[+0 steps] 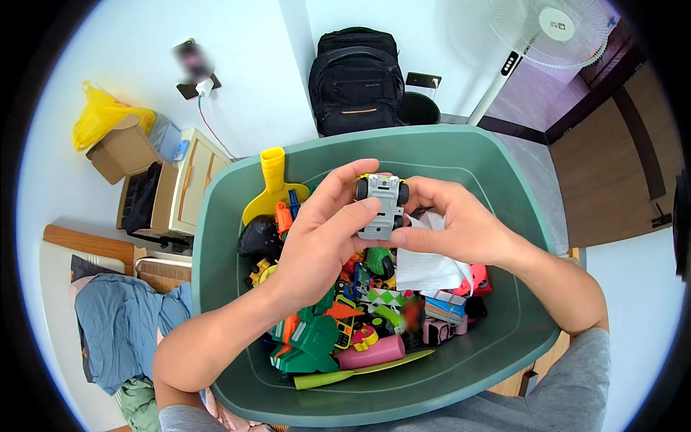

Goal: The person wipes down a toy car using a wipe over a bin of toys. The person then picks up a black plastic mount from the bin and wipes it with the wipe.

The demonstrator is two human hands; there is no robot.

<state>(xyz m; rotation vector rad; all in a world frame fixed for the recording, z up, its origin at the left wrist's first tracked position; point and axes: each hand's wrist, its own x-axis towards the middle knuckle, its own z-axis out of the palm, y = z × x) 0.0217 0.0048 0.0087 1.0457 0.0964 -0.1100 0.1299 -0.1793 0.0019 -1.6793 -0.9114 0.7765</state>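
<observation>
Item one: toy car [386, 209], grey underside turned to you, black wheels, held above the tub, apart from its contents.
Left hand [324, 237]: your grip is closed on the car, thumb flat on the underside.
Right hand [450, 227]: your grip is closed lightly at the car's other side, thumb near its lower end.
White cloth [428, 270]: just below your right hand; whether you pinch it, you cannot tell from this view.
Step, as judged: handling or checking the underside. The next move calls for one secure grip on the car before the other lets go.
Beneath: green tub [216, 259], holding a yellow shovel [273, 191], pink cylinder [371, 354] and other mixed toys.
Beyond: black backpack [358, 86], standing fan [558, 25], blue clothing [119, 324].
</observation>
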